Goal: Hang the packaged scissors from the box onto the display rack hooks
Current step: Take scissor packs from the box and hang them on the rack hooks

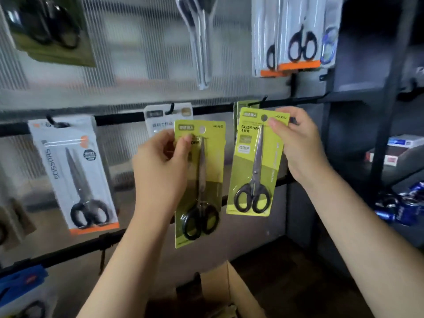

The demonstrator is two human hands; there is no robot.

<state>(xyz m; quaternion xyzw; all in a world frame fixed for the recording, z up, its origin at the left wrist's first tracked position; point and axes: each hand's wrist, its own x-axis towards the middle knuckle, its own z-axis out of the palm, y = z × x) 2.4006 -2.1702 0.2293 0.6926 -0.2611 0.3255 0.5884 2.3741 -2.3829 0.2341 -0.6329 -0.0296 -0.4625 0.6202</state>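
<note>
Left hand (160,161) pinched one green scissors pack (199,180) by its top edge; right hand (298,143) pinched a second green pack (254,161) just below hook (259,102).

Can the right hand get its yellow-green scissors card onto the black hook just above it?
Probably yes. The right hand pinches the yellow-green scissors card by its top edge, its round hang hole just below the black hook. Another yellow-green card already hangs there, but the hook's tip looks free.
</note>
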